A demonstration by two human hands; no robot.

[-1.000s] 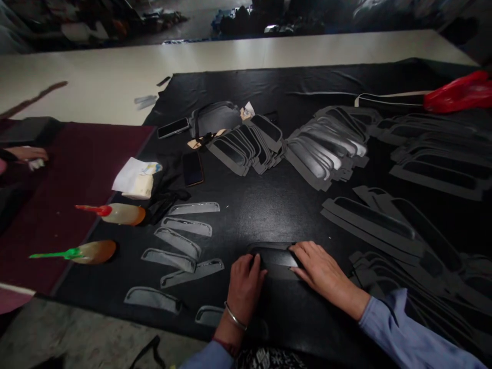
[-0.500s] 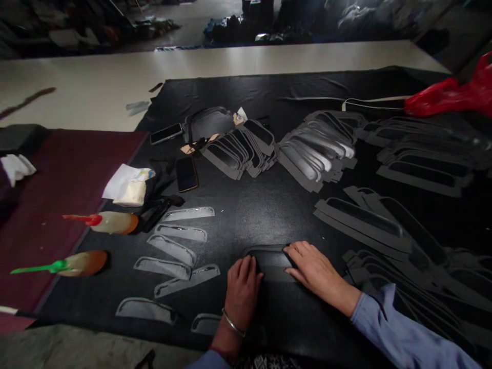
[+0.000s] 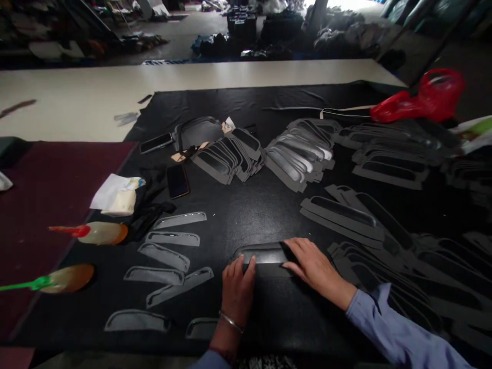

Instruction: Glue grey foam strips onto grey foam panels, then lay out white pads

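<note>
A black leather-like piece (image 3: 267, 254) with a curved top edge and a grey lower strip lies flat on the table before me. My left hand (image 3: 238, 282), with a metal bangle at the wrist, presses its fingertips on the left end. At the right end, my right hand (image 3: 309, 264) holds the piece, fingers at the upper edge and thumb lower down. The parts under my fingers are hidden. To the left lie several grey curved pieces (image 3: 172, 238), some with a shiny line along the curved edge.
Squeeze bottles with a red nozzle (image 3: 102, 233) and a green nozzle (image 3: 71, 278) lie at the left, near a white packet (image 3: 119, 197) and a phone (image 3: 178, 181). Stacks of dark curved pieces (image 3: 300, 154) spread across the back and right. A red plastic bag (image 3: 423, 97) sits far right.
The camera view has tilted up and turned slightly right. Both hands stay on the piece, the left one now over its lower left end; more light shines off its surface.
</note>
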